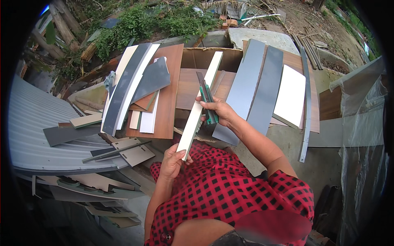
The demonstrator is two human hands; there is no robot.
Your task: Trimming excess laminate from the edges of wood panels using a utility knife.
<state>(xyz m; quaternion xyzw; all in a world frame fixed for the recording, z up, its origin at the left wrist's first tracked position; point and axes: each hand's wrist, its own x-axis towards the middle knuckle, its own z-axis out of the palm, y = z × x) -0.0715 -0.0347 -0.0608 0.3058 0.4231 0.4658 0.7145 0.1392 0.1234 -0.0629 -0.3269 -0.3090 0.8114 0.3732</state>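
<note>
A long, narrow cream-white strip of board [191,127] slants away from my body, its far end over an open cardboard box. My left hand [169,162] is closed round its near end, thumb on the pale face. Higher up, my right hand [218,111] grips a black and green utility knife [208,107] with its blade pointing away from me. The right fingertips also touch the middle of the strip. Part of the knife handle is hidden by the fingers.
Stacked grey, white and brown boards [175,94] lie to the left, and long grey panels [240,88] to the right. The cardboard box [232,55] is between them. Offcuts [74,135] rest on corrugated sheet metal [37,119]. Clear plastic sheeting [361,123] hangs at far right.
</note>
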